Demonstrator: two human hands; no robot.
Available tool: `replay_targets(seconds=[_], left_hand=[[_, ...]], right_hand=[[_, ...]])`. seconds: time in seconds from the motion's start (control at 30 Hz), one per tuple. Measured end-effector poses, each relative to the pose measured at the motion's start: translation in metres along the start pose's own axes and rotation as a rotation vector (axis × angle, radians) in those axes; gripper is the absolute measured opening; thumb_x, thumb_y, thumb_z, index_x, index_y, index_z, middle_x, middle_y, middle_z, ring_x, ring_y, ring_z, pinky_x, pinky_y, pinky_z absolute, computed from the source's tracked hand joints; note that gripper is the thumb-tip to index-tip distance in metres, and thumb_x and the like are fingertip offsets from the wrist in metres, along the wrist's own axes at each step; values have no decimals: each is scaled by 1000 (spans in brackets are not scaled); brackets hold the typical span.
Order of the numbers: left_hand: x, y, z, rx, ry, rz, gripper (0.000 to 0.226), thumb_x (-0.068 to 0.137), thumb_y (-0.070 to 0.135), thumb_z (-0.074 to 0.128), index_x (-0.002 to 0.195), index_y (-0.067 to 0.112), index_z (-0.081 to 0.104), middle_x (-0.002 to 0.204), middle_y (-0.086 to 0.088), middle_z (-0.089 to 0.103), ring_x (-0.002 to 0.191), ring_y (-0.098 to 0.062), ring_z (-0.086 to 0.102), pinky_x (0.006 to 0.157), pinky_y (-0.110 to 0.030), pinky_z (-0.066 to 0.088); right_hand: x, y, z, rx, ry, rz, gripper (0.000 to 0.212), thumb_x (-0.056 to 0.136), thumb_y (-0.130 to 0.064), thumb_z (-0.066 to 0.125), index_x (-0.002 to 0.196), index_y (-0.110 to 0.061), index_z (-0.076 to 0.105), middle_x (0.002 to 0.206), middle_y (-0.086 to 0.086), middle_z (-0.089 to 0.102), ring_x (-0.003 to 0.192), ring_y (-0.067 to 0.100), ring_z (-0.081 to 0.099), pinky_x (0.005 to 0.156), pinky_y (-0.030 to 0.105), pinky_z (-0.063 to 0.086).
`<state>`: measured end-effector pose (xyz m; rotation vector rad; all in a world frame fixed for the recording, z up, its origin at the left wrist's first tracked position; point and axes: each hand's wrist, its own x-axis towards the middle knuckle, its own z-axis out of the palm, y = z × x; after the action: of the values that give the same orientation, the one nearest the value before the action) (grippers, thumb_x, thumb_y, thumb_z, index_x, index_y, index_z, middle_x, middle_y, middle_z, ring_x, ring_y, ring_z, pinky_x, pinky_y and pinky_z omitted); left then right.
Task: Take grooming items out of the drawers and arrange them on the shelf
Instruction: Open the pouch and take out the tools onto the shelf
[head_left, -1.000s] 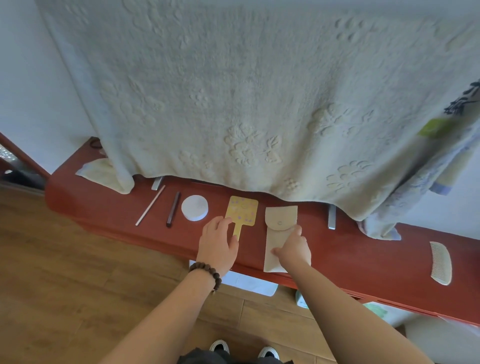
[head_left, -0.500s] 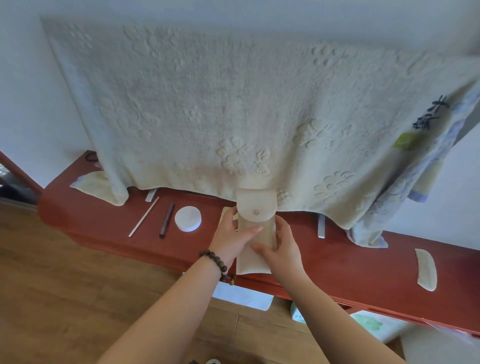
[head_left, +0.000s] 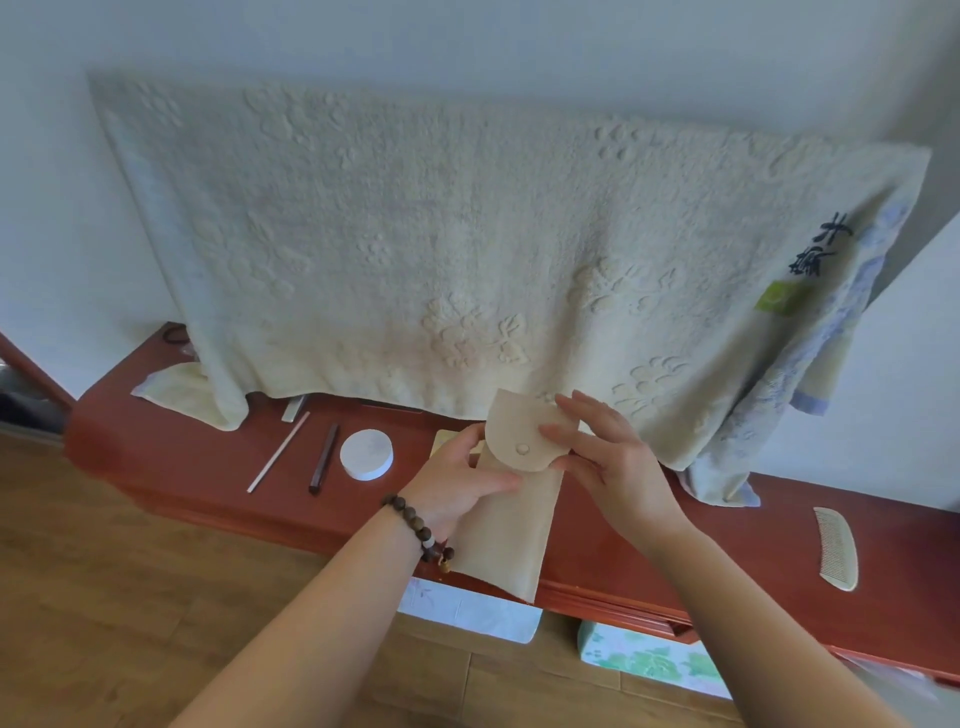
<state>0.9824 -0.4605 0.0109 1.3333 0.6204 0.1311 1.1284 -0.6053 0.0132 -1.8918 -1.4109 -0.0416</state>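
Both hands are on the long beige fabric pouch with a rounded snap flap (head_left: 511, 512), held up over the front edge of the dark red wooden shelf (head_left: 156, 441), not resting flat on it; left hand (head_left: 462, 488) grips the pouch body just under the flap, thumb across the front, other fingers hidden behind; right hand (head_left: 608, 462) has thumb and fingertips pinching the right side of the flap, remaining fingers spread loose.

Handling, my read: pouch is soft, light, floppy; lower end hangs limp below the left hand, so it will fold if held by one end only; support mid-body, keep the flap pinch near the snap button (head_left: 522, 448); cannot tell if anything is inside, it looks flat.

Already laid out on the shelf, left of the pouch: thin pale stick (head_left: 278, 452), dark slim stick (head_left: 324, 457), white round disc-shaped tin (head_left: 366, 454); pale wooden comb (head_left: 836, 548) sits well apart to the right; embossed cream towel (head_left: 467, 249) hangs behind, hem touching the shelf.
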Motion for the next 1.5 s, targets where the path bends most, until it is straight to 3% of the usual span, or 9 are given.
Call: replay_targets(seconds=[0.13, 0.23, 0.43, 0.67, 0.83, 0.93, 1.03, 1.27, 1.5], left_hand=[[-7, 2, -3, 32, -32, 31, 56, 73, -1, 74, 120, 22, 56, 106, -12, 71, 97, -30, 69, 86, -47, 56], [-10, -2, -5, 95, -17, 52, 57, 69, 4, 75, 118, 25, 56, 102, -10, 73, 95, -30, 69, 88, -52, 54], [-20, -8, -5, 90, -90, 89, 58, 69, 4, 76, 120, 22, 55, 109, -12, 70, 102, -31, 66, 92, -52, 52], [-25, -1, -8, 209, -91, 143, 52, 74, 4, 74, 113, 33, 55, 104, 2, 71, 96, -20, 69, 86, -46, 56], [-26, -5, -12, 247, -2, 122, 56, 70, 15, 76, 118, 38, 55, 106, 3, 72, 96, -19, 70, 87, -50, 55], [-24, -6, -14, 284, 60, 117, 56, 73, 13, 74, 119, 36, 54, 105, 4, 71, 93, -15, 70, 85, -46, 57], [-22, -6, -14, 288, 98, 108, 56, 74, 10, 71, 119, 37, 54, 105, 4, 70, 90, -13, 69, 81, -41, 58], [-24, -4, -10, 343, 82, 125, 53, 75, 4, 67, 113, 39, 55, 101, 5, 69, 86, -9, 69, 70, -26, 57], [-29, -8, -19, 395, 118, 89, 52, 76, 7, 66, 118, 37, 53, 104, 8, 67, 88, -11, 67, 74, -31, 58]], right_hand=[[3, -13, 2, 22, 88, -47, 17, 88, -18, 59, 93, -12, 75, 117, 3, 67, 117, 17, 59, 101, 32, 45], [13, -26, -4, 150, 179, 96, 17, 88, -5, 59, 92, -10, 75, 97, 4, 74, 89, 7, 67, 78, 21, 52], [44, -37, -19, 389, 322, 469, 14, 90, -25, 63, 79, -19, 70, 50, -7, 48, 51, 6, 39, 49, 16, 31], [50, -5, 8, 692, 154, 991, 18, 88, -17, 65, 96, -3, 72, 64, 7, 62, 43, 9, 54, 38, 18, 41], [49, -12, 6, 463, 234, 818, 25, 88, -29, 64, 107, -13, 70, 88, 4, 70, 79, 18, 66, 73, 38, 57], [42, -29, -5, 274, 373, 472, 29, 85, -27, 69, 112, -21, 60, 101, -2, 58, 90, 6, 59, 81, 16, 46], [34, -41, -2, 172, 226, 223, 20, 78, -20, 76, 94, -17, 64, 93, -5, 56, 85, -1, 52, 76, 7, 39], [37, -40, 14, 222, -6, 285, 11, 77, -3, 70, 72, -9, 63, 80, 2, 58, 70, 0, 51, 64, 8, 38], [64, -21, 4, 303, 180, 548, 7, 87, -17, 63, 88, -12, 59, 76, -3, 66, 71, 5, 60, 66, 18, 45]])
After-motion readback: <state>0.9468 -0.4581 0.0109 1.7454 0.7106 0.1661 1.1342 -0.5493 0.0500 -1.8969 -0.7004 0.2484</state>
